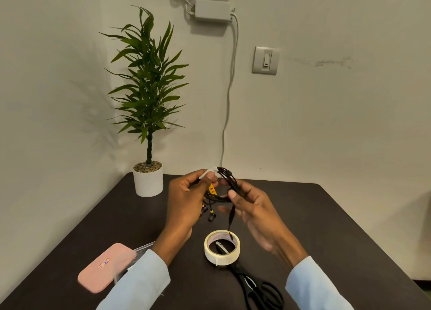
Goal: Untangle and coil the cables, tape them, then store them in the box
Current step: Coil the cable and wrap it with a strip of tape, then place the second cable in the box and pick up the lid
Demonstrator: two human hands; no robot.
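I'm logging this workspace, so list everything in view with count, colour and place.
cable: one coiled bundle, black with yellow parts, held above the table by both hands
tape strip: one, white, at the top of the coil
tape roll: one, cream, table centre
scissors: one pair, black, near edge, blades under the roll
box: one, pink, near left
plant: one, green in a white pot, far left corner
table: one, dark brown
switch: one, grey, on the wall
adapter: one, white, high on the wall, with a white lead
left hand: pinches the strip
right hand: holds the coil
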